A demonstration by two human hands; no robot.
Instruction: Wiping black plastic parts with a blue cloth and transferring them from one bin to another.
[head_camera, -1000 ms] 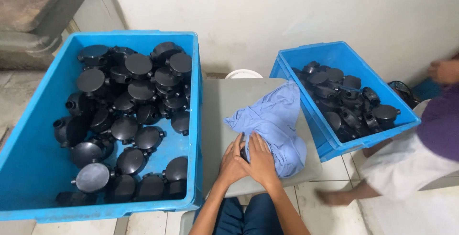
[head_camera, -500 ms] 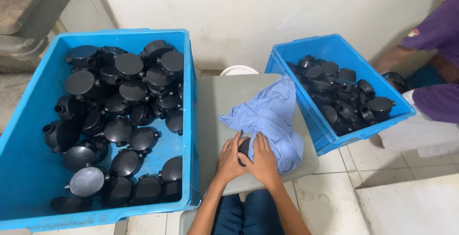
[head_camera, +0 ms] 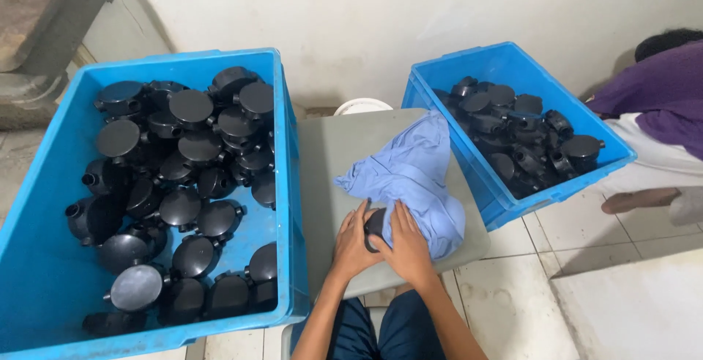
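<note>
both hands, left hand (head_camera: 353, 241) and right hand (head_camera: 407, 246), clasp what seems a black part (head_camera: 375, 227) against blue cloth (head_camera: 410, 177).

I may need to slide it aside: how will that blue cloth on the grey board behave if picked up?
The blue cloth lies rumpled in soft folds, so it would probably droop and sag. It looks thin, likely light. Pushed, it would probably bunch on the grey board rather than slide whole.

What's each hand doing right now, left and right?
Left hand: fingers curled on the round black plastic part, gripping its left side.
Right hand: pressing the light blue cloth over the same part.
</note>
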